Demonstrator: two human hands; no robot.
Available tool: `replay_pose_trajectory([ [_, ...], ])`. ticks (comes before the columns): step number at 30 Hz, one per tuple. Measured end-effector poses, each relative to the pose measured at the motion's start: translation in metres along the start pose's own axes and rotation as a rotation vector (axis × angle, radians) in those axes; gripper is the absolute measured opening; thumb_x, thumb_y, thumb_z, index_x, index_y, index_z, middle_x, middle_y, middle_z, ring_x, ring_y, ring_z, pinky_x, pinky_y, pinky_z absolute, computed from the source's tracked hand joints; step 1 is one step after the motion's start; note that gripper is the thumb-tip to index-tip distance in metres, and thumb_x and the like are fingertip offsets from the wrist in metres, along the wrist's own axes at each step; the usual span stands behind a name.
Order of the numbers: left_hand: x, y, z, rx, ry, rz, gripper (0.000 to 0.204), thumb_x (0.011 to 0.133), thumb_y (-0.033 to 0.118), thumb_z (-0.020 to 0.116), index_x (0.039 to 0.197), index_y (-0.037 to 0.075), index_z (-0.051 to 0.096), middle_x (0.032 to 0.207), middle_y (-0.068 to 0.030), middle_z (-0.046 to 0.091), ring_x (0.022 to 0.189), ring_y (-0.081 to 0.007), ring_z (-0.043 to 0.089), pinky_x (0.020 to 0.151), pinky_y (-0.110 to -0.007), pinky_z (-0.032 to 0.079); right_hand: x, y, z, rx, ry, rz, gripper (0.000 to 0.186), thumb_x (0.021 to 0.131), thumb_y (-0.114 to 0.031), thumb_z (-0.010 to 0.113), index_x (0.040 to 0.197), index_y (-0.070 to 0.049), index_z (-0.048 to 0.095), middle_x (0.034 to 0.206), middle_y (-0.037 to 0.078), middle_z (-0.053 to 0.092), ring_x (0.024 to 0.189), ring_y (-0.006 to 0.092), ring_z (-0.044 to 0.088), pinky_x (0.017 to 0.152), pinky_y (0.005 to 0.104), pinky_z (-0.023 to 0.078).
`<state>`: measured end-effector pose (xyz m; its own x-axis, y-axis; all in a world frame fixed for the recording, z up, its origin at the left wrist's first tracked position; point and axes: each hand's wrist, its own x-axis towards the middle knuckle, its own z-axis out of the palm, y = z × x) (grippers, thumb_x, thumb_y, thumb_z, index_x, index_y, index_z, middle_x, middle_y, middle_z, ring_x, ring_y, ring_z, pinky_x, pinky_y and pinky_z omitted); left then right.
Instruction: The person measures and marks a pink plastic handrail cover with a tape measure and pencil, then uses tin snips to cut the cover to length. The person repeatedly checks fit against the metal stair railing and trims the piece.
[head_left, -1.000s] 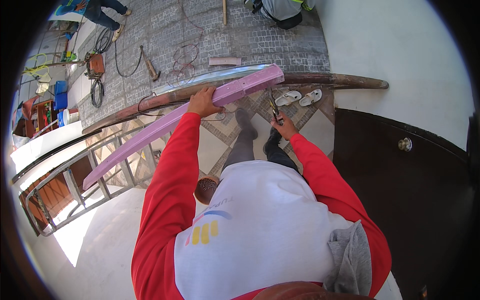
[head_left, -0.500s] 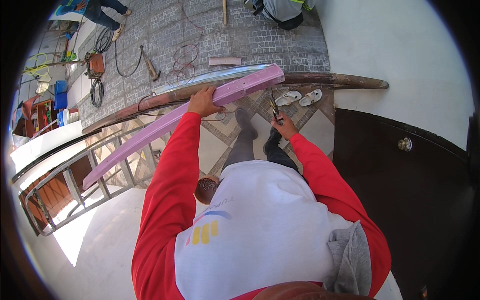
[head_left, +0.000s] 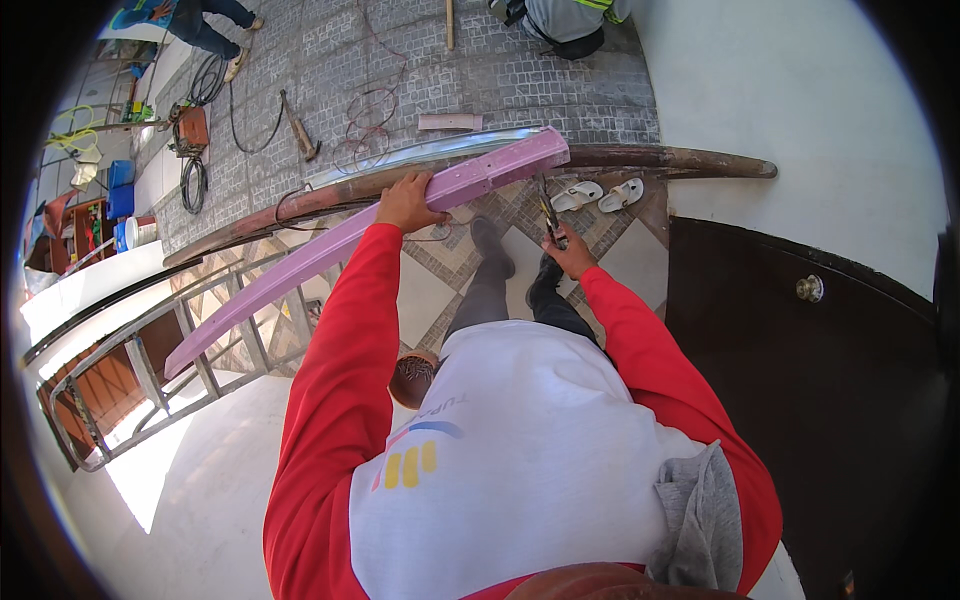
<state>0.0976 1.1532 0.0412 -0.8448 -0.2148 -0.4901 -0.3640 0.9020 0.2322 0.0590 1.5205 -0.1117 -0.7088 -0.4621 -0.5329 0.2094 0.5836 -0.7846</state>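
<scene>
My left hand (head_left: 408, 203) is closed over a long pink channel-shaped length (head_left: 330, 240), gripping it toward its right end. The piece runs slantwise from the lower left up to the right, and small holes show near its right end. Below that end, my right hand (head_left: 570, 250) is wrapped around a slim, dark plier-like tool (head_left: 547, 205). The tool points up, with its tip close to the underside of the pink length; whether they touch I cannot tell.
A metal ladder (head_left: 200, 340) lies under the pink length's left part. Long brown poles (head_left: 690, 160) cross ahead. Nearby are white sandals (head_left: 590, 195), a pot of nails (head_left: 412, 378), a hammer (head_left: 298, 130) and loose cables. A dark door (head_left: 800, 400) stands right; two other people are beyond.
</scene>
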Motion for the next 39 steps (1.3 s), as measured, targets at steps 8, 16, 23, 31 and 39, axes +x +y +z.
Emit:
replay_pose_trajectory([
  [8,0.001,0.0,0.0,-0.004,-0.006,-0.007,0.095,0.061,0.05,0.089,0.14,0.013,0.052,0.133,-0.0136,0.059,0.126,-0.0345,0.056,0.102,-0.054,0.045,-0.005,-0.009,-0.003,-0.027,0.019,0.007,0.07,0.086,-0.032,0.077,0.143,-0.003,0.048,0.117,0.014,0.067,0.111,0.029,0.062,0.1,0.039,0.046],
  [16,0.001,0.0,0.0,-0.01,-0.005,-0.002,0.095,0.061,0.05,0.089,0.141,0.012,0.052,0.132,-0.0135,0.059,0.126,-0.0338,0.056,0.102,-0.053,0.045,-0.002,-0.009,-0.005,-0.006,-0.035,0.043,0.069,0.086,-0.033,0.077,0.143,-0.005,0.049,0.116,0.014,0.067,0.111,0.0295,0.062,0.1,0.0401,0.046],
  [23,0.001,-0.001,0.001,-0.011,-0.008,-0.003,0.095,0.062,0.05,0.089,0.141,0.012,0.051,0.131,-0.0136,0.06,0.126,-0.0343,0.056,0.102,-0.053,0.045,-0.006,-0.013,-0.005,-0.032,0.02,0.019,0.065,0.085,-0.034,0.077,0.139,-0.006,0.053,0.115,0.014,0.068,0.109,0.0296,0.063,0.099,0.0396,0.047],
  [31,0.001,-0.001,0.0,-0.012,-0.003,-0.001,0.096,0.062,0.05,0.089,0.141,0.013,0.051,0.131,-0.0136,0.06,0.125,-0.0344,0.056,0.102,-0.053,0.045,0.0,-0.003,-0.002,-0.019,0.007,0.018,0.065,0.085,-0.034,0.077,0.139,-0.007,0.053,0.115,0.013,0.068,0.109,0.029,0.064,0.099,0.0393,0.047],
  [39,0.001,-0.001,0.001,-0.012,-0.005,-0.002,0.097,0.061,0.05,0.089,0.142,0.012,0.051,0.132,-0.0137,0.059,0.126,-0.0345,0.056,0.102,-0.054,0.045,-0.002,-0.008,-0.005,-0.03,-0.005,0.0,0.068,0.085,-0.034,0.078,0.141,-0.007,0.051,0.118,0.015,0.066,0.112,0.03,0.062,0.101,0.0407,0.046],
])
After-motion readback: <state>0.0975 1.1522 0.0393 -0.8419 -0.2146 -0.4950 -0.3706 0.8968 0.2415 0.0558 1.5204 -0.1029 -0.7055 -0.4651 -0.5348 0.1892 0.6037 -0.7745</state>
